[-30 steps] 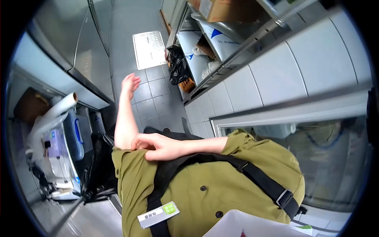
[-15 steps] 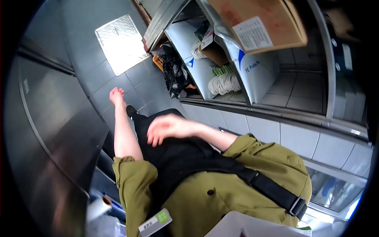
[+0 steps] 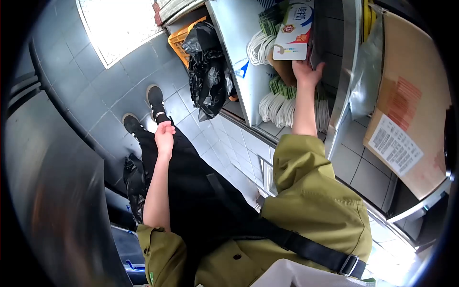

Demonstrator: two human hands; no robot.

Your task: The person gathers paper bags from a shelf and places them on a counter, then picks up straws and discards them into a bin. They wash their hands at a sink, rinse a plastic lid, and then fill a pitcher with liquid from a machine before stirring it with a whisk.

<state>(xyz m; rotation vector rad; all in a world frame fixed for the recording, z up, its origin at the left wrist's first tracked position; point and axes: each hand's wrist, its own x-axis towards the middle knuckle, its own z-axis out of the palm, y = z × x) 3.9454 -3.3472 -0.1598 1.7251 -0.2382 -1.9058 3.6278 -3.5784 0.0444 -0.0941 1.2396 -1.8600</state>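
Note:
My right hand (image 3: pixel 307 72) reaches into the shelf compartment at the lower end of a white, blue and orange milk carton (image 3: pixel 292 36). Its thumb stands apart, while the other fingers reach up against the carton and are partly hidden. No firm grip shows. Beneath the carton is a brown cardboard piece (image 3: pixel 283 68). Bundles of white cords (image 3: pixel 277 109) with green tops lie below my right hand, and another white bundle (image 3: pixel 260 48) lies left of the carton. My left hand (image 3: pixel 165 133) hangs over my leg, fingers curled in, with nothing visible in it.
A large cardboard box (image 3: pixel 406 100) with a white label is at the right. Black plastic bags (image 3: pixel 206 71) hang by an orange crate (image 3: pixel 180 40). A metal cabinet (image 3: pixel 52 182) stands at the left. A bright metal plate (image 3: pixel 119 28) is on the tiled floor (image 3: pixel 95 95).
My right hand has moved from in front of my body up into the shelf, to the milk carton. The view has turned and come nearer the shelf. My left hand still hangs down.

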